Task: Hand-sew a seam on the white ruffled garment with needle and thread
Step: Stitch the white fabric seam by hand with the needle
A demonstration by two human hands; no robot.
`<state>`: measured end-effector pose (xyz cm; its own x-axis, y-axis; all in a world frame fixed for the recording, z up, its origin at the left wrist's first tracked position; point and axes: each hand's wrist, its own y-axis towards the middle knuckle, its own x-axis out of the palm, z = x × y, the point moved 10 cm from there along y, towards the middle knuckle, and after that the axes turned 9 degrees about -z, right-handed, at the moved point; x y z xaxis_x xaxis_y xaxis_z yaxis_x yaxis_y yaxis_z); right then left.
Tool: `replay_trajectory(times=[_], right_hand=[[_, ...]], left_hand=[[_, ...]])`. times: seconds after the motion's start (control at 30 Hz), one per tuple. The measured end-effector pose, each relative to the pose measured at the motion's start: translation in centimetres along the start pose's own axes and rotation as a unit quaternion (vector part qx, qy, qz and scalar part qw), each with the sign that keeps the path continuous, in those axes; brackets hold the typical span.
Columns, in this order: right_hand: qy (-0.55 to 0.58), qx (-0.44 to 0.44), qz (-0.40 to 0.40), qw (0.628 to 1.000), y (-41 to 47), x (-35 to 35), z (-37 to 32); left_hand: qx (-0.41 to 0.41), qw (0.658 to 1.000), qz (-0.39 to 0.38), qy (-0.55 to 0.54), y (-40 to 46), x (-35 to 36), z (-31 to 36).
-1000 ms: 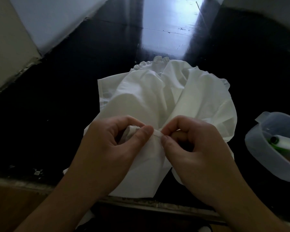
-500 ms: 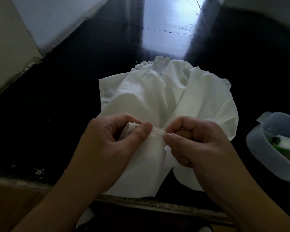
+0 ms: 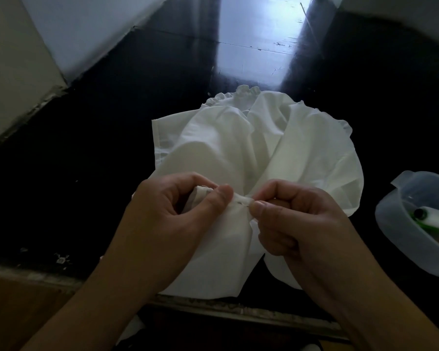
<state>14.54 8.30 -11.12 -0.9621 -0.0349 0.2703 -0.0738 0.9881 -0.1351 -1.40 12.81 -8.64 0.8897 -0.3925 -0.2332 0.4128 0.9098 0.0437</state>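
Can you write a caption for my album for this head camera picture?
Left hand and right hand pinch a fold of the white ruffled garment on a dark table.

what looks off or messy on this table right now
Nothing serious. The white garment lies bunched, its near edge hanging over the table edge. Left hand and right hand pinch one fold. Pale specks mark the near-left tabletop.
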Motion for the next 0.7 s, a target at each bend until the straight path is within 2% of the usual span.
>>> replay_trajectory(times=[0.7], right_hand=[[0.147,0.049,-0.021,0.988,0.1,1.1,1.8]], left_hand=[[-0.003,1.000,-0.017,-0.005,0.1,0.7,-0.8]])
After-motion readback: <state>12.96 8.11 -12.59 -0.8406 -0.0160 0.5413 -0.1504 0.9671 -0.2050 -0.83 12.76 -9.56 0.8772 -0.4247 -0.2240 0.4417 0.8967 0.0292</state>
